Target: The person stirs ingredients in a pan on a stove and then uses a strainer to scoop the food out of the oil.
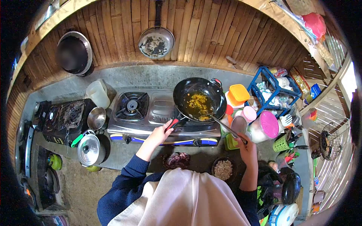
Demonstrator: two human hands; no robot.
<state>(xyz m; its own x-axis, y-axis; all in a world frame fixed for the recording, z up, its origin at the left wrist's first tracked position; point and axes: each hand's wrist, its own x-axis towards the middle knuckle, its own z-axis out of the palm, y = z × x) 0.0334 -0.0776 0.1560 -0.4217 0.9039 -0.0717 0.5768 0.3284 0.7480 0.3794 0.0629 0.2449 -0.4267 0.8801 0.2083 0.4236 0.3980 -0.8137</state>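
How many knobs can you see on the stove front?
2: one knob below the bare burner, another below the wok. The left hand covers part of the stove front, so more may be hidden.

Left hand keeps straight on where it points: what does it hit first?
Probably the wok: its near wall lies just beyond the red handle in the left hand. Height is hard to judge from above.
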